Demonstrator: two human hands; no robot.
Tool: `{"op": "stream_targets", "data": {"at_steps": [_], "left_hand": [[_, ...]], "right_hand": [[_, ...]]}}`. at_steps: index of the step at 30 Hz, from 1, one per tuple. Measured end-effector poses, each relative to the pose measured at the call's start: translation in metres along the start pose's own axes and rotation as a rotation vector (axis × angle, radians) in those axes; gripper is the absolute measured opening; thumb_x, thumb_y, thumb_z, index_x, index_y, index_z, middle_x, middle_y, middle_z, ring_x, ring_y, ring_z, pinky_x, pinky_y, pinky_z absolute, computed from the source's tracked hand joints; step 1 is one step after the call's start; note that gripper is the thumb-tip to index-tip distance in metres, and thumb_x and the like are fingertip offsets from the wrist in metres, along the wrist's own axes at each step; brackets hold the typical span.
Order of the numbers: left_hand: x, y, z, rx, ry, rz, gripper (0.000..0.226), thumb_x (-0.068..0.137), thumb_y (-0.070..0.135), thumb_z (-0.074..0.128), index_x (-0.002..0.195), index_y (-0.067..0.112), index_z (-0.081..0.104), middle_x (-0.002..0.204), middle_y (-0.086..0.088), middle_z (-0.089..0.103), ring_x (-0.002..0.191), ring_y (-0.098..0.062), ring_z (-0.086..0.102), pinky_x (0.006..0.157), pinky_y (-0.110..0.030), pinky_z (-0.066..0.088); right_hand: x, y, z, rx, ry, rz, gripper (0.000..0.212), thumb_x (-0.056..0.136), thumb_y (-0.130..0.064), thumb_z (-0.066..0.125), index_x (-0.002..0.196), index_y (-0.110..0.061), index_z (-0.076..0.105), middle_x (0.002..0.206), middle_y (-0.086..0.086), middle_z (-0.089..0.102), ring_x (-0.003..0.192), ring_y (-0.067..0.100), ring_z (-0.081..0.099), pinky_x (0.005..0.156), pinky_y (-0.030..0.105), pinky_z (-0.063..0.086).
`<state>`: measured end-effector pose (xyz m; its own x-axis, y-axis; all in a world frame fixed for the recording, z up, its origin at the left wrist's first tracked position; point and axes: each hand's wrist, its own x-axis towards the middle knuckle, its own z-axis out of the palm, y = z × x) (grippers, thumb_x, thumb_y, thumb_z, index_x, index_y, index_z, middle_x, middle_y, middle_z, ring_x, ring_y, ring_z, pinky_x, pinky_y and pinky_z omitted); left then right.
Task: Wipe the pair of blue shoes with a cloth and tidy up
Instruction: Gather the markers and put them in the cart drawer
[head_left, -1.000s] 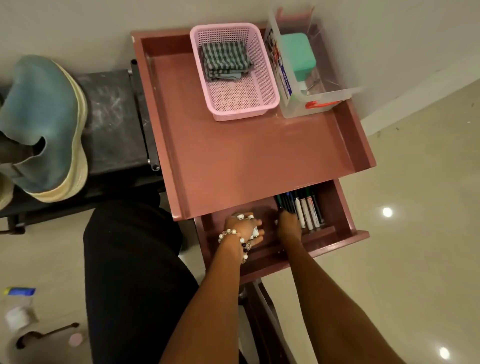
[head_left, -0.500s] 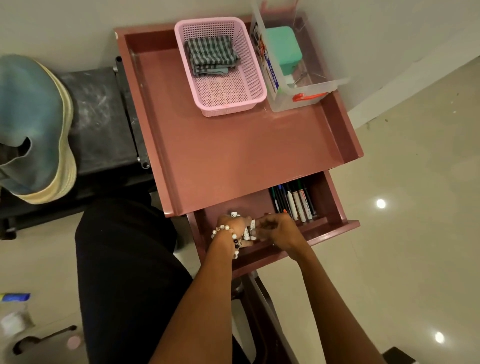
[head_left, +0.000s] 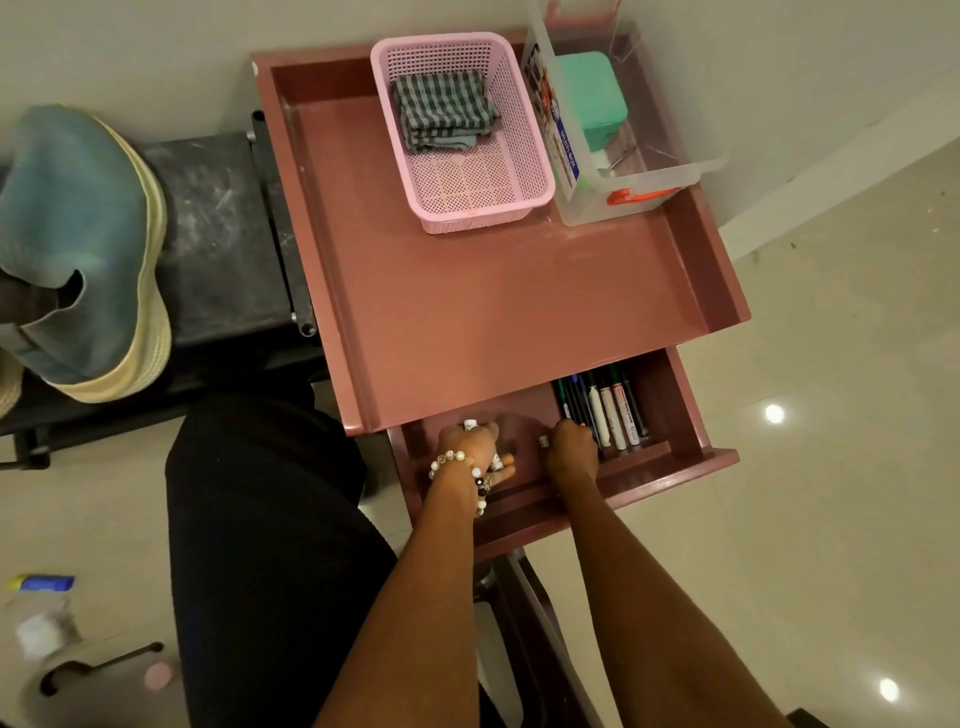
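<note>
Pale glossy floor tiles (head_left: 831, 519) surround a reddish-brown desk (head_left: 493, 312) whose open drawer (head_left: 675, 467) holds both hands. Left hand (head_left: 470, 449) grips white markers; right hand (head_left: 570, 452) is curled, contents unclear, beside a marker row (head_left: 608, 410). Beyond the fingers, a pink mesh basket (head_left: 519, 171) holds the folded striped cloth (head_left: 441, 109). Far left, 1 blue shoe (head_left: 78, 234) rests on a black stand (head_left: 218, 234).

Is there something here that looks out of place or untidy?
Mostly tidy. The drawer hangs open with both hands inside among markers, and the blue shoe sits on a dusty, scuffed black bench. Small items lie on the floor.
</note>
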<state>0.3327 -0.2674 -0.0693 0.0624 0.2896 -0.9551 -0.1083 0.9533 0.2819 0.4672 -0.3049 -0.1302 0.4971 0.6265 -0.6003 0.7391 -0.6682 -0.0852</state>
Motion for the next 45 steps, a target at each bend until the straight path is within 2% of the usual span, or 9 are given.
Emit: {"op": "stream_targets", "data": {"at_steps": [6,11,15,21,26,33,38,42,45], "left_hand": [[-0.005,0.0,0.005,0.048,-0.043,0.0,0.008,0.095,0.004,0.05,0.099,0.003,0.057,0.08,-0.009,0.061,0.069,-0.024,0.063,0.07,-0.04,0.055],[-0.004,-0.006,0.003,0.147,-0.007,0.044,0.014,0.089,0.002,0.055,0.077,0.005,0.061,0.07,-0.011,0.062,0.06,-0.025,0.058,0.067,-0.039,0.057],[-0.01,-0.004,0.003,0.241,-0.044,0.014,0.006,0.087,0.004,0.056,0.085,0.001,0.061,0.063,-0.014,0.058,0.058,-0.025,0.058,0.08,-0.054,0.055],[-0.008,-0.001,0.003,0.244,-0.045,0.038,0.017,0.091,0.007,0.052,0.075,0.005,0.059,0.067,-0.011,0.056,0.069,-0.027,0.057,0.076,-0.04,0.053],[0.003,-0.002,-0.003,0.154,0.02,0.062,0.021,0.099,0.006,0.042,0.116,0.003,0.053,0.116,-0.02,0.062,0.099,-0.033,0.063,0.069,-0.032,0.051],[-0.006,0.002,-0.002,0.094,0.025,0.02,0.013,0.099,0.016,0.045,0.099,0.005,0.054,0.074,-0.008,0.056,0.06,-0.021,0.058,0.059,-0.032,0.05],[-0.001,0.001,-0.006,0.266,0.108,0.064,0.024,0.091,0.025,0.057,0.087,0.001,0.058,0.07,-0.01,0.061,0.072,-0.027,0.061,0.084,-0.041,0.056],[0.001,-0.006,-0.005,0.273,0.076,0.078,0.02,0.091,0.02,0.06,0.078,0.005,0.064,0.07,-0.012,0.064,0.062,-0.024,0.058,0.081,-0.038,0.055],[0.002,-0.01,-0.005,0.32,0.054,0.057,0.021,0.087,0.024,0.068,0.076,0.007,0.064,0.079,-0.014,0.07,0.072,-0.028,0.066,0.08,-0.048,0.057]], "right_hand": [[0.01,0.013,-0.014,0.298,0.106,0.112,0.014,0.083,-0.011,0.067,0.089,0.001,0.068,0.093,0.022,0.068,0.091,0.037,0.065,0.08,0.041,0.053],[-0.041,0.008,-0.052,0.956,-0.394,-0.049,0.018,0.078,-0.006,0.073,0.093,0.0,0.066,0.083,0.01,0.07,0.068,0.02,0.067,0.063,0.03,0.057],[-0.066,-0.003,-0.046,0.858,-0.428,-0.19,0.03,0.072,0.0,0.075,0.1,0.002,0.064,0.092,0.015,0.07,0.079,0.023,0.069,0.064,0.028,0.057],[-0.044,-0.001,-0.045,0.996,-0.49,-0.031,0.031,0.073,0.011,0.071,0.102,0.006,0.063,0.092,0.021,0.069,0.076,0.028,0.069,0.062,0.031,0.058],[0.005,0.005,-0.017,0.367,-0.177,0.025,0.01,0.078,-0.01,0.073,0.085,-0.003,0.069,0.09,0.018,0.069,0.083,0.032,0.067,0.077,0.04,0.057],[0.001,0.001,-0.006,-0.007,0.005,0.06,0.022,0.091,-0.007,0.054,0.109,0.004,0.058,0.113,0.025,0.059,0.108,0.039,0.056,0.091,0.043,0.046],[0.0,-0.001,-0.018,0.311,-0.016,0.036,0.013,0.083,-0.006,0.065,0.093,0.001,0.067,0.097,0.022,0.068,0.093,0.037,0.064,0.081,0.041,0.054],[-0.037,-0.011,-0.043,0.9,-0.44,-0.116,0.022,0.078,-0.003,0.073,0.098,0.001,0.066,0.09,0.012,0.071,0.079,0.025,0.068,0.067,0.034,0.058],[-0.048,-0.009,-0.042,0.8,-0.488,-0.224,0.026,0.073,0.003,0.075,0.098,-0.002,0.067,0.09,0.012,0.071,0.084,0.027,0.069,0.073,0.039,0.059]]}}
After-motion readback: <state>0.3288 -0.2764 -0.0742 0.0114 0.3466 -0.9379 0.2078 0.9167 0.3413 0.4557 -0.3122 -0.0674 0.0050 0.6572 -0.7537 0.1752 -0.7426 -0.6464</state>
